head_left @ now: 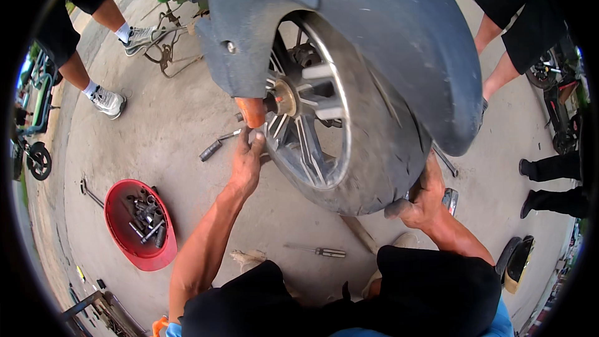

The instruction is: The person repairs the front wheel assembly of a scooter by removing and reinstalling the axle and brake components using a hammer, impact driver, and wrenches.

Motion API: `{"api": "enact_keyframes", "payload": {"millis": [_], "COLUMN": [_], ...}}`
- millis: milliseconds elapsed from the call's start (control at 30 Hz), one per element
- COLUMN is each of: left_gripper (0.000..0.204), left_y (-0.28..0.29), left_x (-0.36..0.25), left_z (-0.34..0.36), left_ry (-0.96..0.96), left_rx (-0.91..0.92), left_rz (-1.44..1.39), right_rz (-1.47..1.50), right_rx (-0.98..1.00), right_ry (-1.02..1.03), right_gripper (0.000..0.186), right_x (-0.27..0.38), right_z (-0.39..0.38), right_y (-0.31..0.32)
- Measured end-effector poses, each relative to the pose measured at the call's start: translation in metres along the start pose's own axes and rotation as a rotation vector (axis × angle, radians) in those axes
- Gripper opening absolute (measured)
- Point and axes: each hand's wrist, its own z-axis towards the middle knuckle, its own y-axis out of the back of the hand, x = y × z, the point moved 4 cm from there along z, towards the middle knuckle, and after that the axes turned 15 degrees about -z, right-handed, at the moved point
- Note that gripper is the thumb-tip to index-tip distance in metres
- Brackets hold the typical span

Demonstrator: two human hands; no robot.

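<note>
From the head view, a motorcycle wheel (324, 118) hangs under a dark grey mudguard (387, 31), its wide black tyre (380, 156) clear of the concrete floor (175, 125), so both hands can work around it. The left hand (248, 161) reaches up to the hub, fingers closed around a slim metal wrench (219, 143) whose handle sticks out to the left, just below the orange axle cap (251, 111) and brass-coloured axle end (284, 97); it sits there because the fastener lies at the wheel's centre. The right hand (423, 196) presses against the lower edge of the tyre, fingers curled and flattened on the rubber, seemingly steadying the wheel against the turning force; whether it also pinches something small I cannot tell. A red bowl (118, 237) of sockets and bolts lies on the floor to the left, within reach, and a screwdriver (318, 251) rests near the knees. Other people's legs and shoes (107, 101) stand well apart at the edges
</note>
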Motion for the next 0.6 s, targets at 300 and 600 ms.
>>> {"api": "enact_keyframes", "payload": {"millis": [300, 600], "left_gripper": [0.035, 0.044], "left_y": [0.008, -0.040], "left_x": [-0.036, -0.149], "left_z": [-0.068, -0.173], "left_ry": [-0.016, -0.563], "left_rx": [-0.049, 0.340], "left_rz": [-0.042, 1.294], "right_rz": [0.027, 0.138], "right_rx": [-0.194, -0.223], "right_ry": [0.264, 0.433], "right_gripper": [0.105, 0.086], "right_x": [0.030, 0.038], "right_z": [-0.001, -0.018], "right_y": [-0.034, -0.068]}}
